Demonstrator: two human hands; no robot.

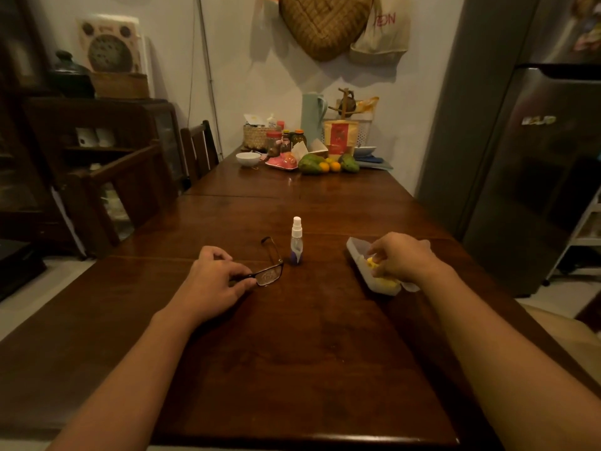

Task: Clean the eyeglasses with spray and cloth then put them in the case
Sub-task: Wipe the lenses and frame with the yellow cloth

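Left hand (214,281) pinches eyeglasses (270,271) on table (292,353), frame at its 3 o'clock. Spray bottle (296,240) upright, just right of glasses. Right hand (400,257) fingers grasp yellow cloth (385,281) inside open case (357,255), 3 o'clock of bottle.

The left hand (213,281) hides 1 lens of the eyeglasses (269,271).
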